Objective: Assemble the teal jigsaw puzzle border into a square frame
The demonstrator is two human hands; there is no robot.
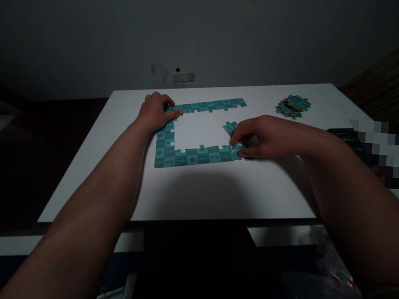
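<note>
A teal checkered jigsaw puzzle border lies on the white table, joined along its far, left and near sides, around a bare white middle. My left hand rests on its far left corner, thumb on the inner edge and fingers apart from it, bent over the outer edge. At the near right end, my right hand has thumb and forefinger closed on a puzzle piece, largely covered by the fingers. Whether that piece is locked into the border I cannot tell. Another teal section shows just beyond the right fingertips.
A pile of loose puzzle pieces sits at the table's far right. Beyond my right forearm lies a dark flat item, partly blurred out. The white table ends at a near edge; a wall with sockets stands behind.
</note>
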